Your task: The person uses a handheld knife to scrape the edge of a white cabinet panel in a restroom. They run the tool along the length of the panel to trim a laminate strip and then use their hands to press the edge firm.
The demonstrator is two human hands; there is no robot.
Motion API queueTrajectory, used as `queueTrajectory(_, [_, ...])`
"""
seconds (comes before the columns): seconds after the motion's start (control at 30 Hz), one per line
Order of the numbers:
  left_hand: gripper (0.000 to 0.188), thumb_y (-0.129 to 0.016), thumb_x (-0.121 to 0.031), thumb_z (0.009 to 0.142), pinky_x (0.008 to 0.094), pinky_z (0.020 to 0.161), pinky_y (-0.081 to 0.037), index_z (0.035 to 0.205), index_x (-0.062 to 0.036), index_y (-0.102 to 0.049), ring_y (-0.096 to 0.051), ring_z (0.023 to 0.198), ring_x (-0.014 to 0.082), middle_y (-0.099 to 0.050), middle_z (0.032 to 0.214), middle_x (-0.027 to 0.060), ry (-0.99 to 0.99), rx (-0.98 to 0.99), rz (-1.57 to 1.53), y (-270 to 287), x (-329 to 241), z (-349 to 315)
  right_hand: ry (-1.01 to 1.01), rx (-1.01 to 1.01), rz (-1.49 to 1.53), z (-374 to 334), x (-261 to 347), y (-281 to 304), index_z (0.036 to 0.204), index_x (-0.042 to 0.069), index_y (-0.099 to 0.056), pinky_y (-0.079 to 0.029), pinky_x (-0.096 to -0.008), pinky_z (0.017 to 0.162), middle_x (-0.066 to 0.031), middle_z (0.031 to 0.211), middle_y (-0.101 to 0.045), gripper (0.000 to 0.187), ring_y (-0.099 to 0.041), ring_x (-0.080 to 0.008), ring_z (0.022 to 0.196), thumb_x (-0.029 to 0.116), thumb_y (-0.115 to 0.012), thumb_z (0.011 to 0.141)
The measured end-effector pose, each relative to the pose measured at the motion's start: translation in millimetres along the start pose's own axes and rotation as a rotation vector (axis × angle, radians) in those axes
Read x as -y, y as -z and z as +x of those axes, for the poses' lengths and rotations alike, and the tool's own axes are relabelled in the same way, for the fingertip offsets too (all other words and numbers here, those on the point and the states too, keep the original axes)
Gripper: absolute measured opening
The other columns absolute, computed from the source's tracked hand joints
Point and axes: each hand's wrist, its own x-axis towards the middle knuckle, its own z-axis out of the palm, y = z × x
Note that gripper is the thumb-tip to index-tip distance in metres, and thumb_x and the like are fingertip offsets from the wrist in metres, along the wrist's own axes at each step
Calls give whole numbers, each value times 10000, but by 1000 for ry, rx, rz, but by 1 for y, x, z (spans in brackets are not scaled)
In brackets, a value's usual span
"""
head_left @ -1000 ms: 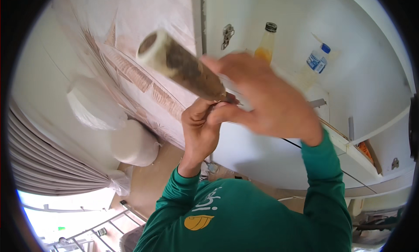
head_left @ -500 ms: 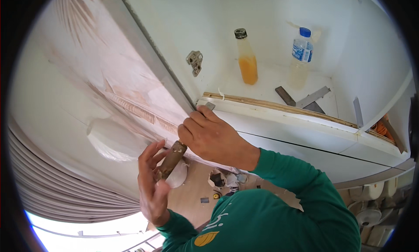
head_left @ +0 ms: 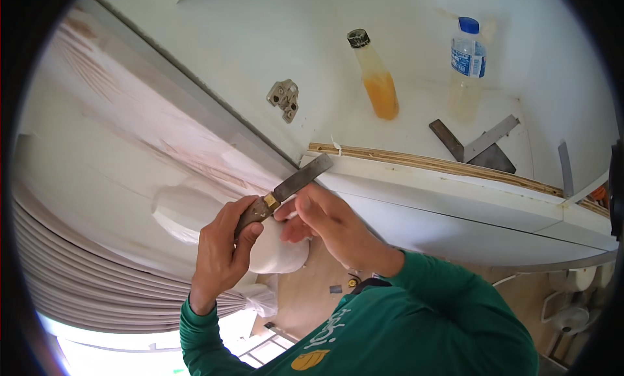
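Observation:
My left hand point(head_left: 220, 249) is wrapped round the worn wooden handle of a chisel point(head_left: 303, 177). Its flat grey blade points up and right, with the tip close to the cabinet's plywood edge point(head_left: 416, 168). Just below the blade is my right hand point(head_left: 335, 228), its fingers apart and holding nothing; whether a fingertip touches the blade I cannot tell. Right of the chisel tip, inside the white cabinet, lies a small group of flat metal pieces point(head_left: 481, 142), two of them crossing.
A bottle of orange liquid point(head_left: 379, 93) and a blue-capped clear bottle point(head_left: 467, 67) stand on the cabinet floor. A metal hinge plate point(head_left: 284, 101) is fixed to the side wall. Plastic-covered panelling point(head_left: 162, 129) and a gathered curtain point(head_left: 84, 265) are at left. A tape measure point(head_left: 353, 282) lies below.
My right hand has come off the chisel and opened beside it. My left hand, open before, is now closed on the handle, and the blade shows in full.

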Motion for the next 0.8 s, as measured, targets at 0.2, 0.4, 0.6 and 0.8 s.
queueTrajectory(0.2, [413, -568, -360, 1199, 334, 682, -504, 1393, -2, -636, -635, 712, 196, -730, 936, 144, 257, 162, -247, 17, 7, 1, 18, 97, 263, 23, -26, 9, 1500, 30, -600, -551, -293, 733, -62, 1092, -648, 537, -692, -150, 800, 475, -540, 1205])
queueTrajectory(0.4, [459, -543, -415, 1207, 317, 624, -487, 1428, -12, -556, -598, 677, 146, -745, 961, 125, 608, 421, -602, 30, 12, 8, 11, -155, 55, 31, -20, -3, 1032, 13, -760, -410, -259, 480, -4, 589, -608, 444, -555, -89, 470, 392, -603, 1201])
queueTrajectory(0.6, [461, -542, -404, 1211, 348, 656, -506, 1414, 7, -584, -625, 672, 210, -694, 839, 144, 103, 184, 75, 17, -2, 0, -31, -230, 45, 38, -4, -13, 924, 9, -704, -419, -284, 456, -28, 595, -622, 460, -568, -93, 462, 374, -593, 1183])
queueTrajectory(0.8, [385, -574, -340, 1189, 497, 727, -581, 1363, -5, -648, -744, 847, 492, -751, 1039, 249, 140, 202, 120, 26, -9, 10, -59, -243, -49, 44, -1, -7, 673, 33, -627, -447, -299, 471, -25, 538, -584, 639, -564, -101, 457, 407, -569, 1189])
